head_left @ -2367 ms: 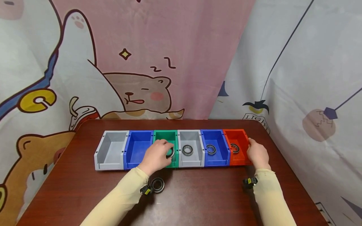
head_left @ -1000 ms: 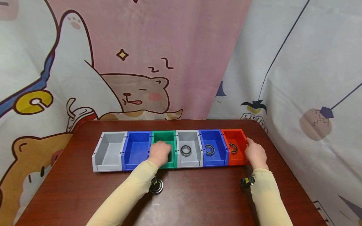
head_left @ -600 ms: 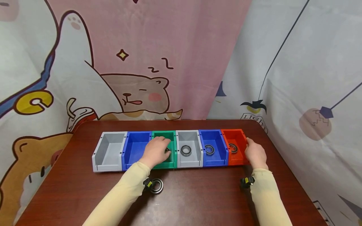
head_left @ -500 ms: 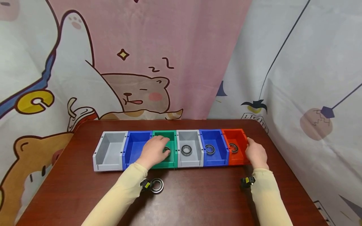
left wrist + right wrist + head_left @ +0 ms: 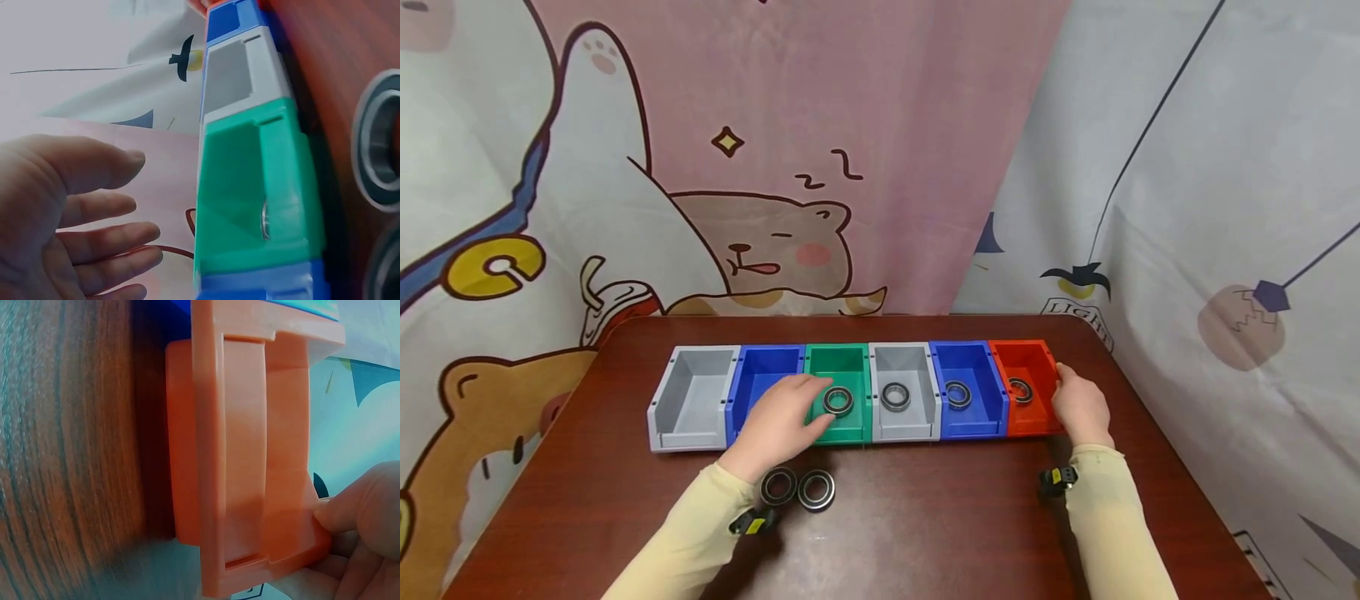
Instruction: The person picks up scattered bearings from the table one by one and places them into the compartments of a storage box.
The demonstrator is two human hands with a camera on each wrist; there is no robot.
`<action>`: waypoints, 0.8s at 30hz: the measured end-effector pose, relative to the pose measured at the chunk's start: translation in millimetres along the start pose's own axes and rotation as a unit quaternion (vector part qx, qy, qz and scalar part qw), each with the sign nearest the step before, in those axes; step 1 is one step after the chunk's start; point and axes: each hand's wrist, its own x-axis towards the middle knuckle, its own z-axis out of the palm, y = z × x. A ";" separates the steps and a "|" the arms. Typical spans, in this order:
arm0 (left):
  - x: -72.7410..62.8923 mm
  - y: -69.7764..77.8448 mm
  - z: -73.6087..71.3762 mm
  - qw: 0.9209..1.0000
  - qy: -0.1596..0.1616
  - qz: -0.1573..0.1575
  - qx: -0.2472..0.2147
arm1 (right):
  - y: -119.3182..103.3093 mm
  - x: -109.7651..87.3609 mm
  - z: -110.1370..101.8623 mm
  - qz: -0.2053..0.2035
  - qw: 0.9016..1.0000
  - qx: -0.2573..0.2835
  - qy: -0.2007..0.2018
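My left hand [image 5: 778, 421] hovers at the green bin [image 5: 838, 358], fingers and thumb spread apart and holding nothing. A ball bearing [image 5: 847, 402] lies flat on that bin's floor just beyond the fingertips. In the left wrist view the relaxed fingers [image 5: 115, 240] are beside the green bin, with only a thin edge of the bearing showing inside. My right hand [image 5: 1081, 408] grips the outer side wall of the red bin [image 5: 1037, 367]; the right wrist view shows the thumb [image 5: 350, 509] on the wall and the other fingers under it.
Two more bearings, a left one [image 5: 778, 472] and a right one [image 5: 816, 507], lie on the table before the bins. The right grey bin [image 5: 902, 358], right blue bin [image 5: 962, 358] and red bin each hold one bearing. The left grey bin [image 5: 700, 392] and left blue bin [image 5: 771, 360] stand left.
My left hand has let go of the bearing in the green bin and drawn back left and nearer, opening wide. Both table bearings now show. The right hand keeps its grip.
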 end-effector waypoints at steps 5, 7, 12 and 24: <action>-19.7 -3.1 -5.0 1.000 -0.007 0.008 -0.004 | 0.2 -0.4 -0.3 -0.001 1.000 -0.004 0.002; -28.0 -4.8 -6.2 1.000 -0.015 0.008 -0.004 | 0.2 -0.4 -0.6 -0.001 1.000 -0.005 0.003; -48.3 -11.0 -6.3 0.999 -0.047 0.000 -0.009 | -1.3 0.3 0.3 -0.004 1.000 -0.005 0.007; -84.9 -22.4 11.2 0.997 -0.074 0.016 -0.017 | 0.2 0.5 -1.0 0.006 1.000 -0.003 -0.002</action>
